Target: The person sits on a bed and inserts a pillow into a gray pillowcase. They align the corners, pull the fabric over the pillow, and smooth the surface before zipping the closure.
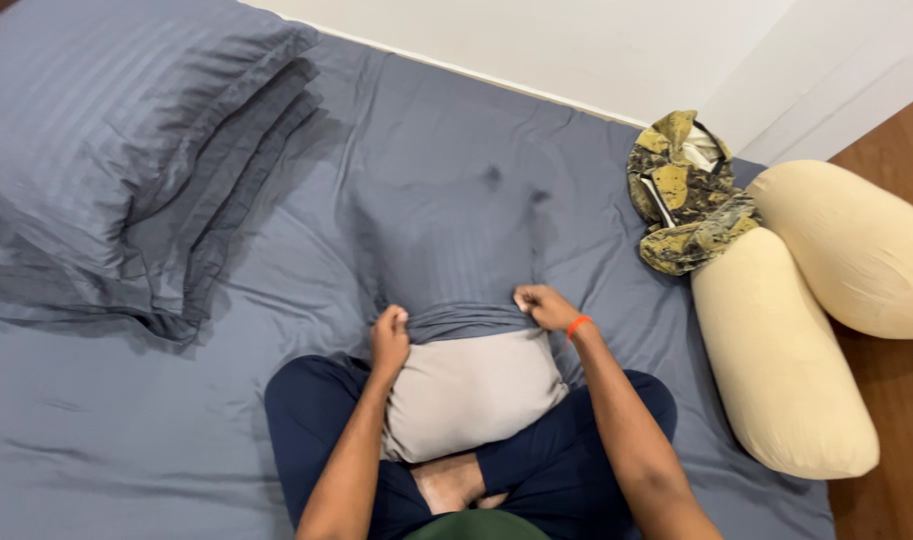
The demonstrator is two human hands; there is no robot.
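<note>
I sit cross-legged on a bed with a beige pillow (471, 390) resting on my lap. A grey striped pillowcase (446, 240) covers the pillow's far part and lies flat on the bed beyond it. My left hand (388, 338) is shut on the left edge of the pillowcase's opening. At the right edge of that opening my right hand (544, 306), with an orange band at the wrist, grips the cloth as well. The near half of the pillow is bare.
Grey pillows in matching cases (116, 160) are stacked at the far left of the grey bedsheet (126, 440). Two cream bolsters (786, 350) lie along the bed's right edge, with a crumpled yellow-green patterned cloth (681, 190) behind them. White wall runs behind the bed; wooden floor (901, 135) at right.
</note>
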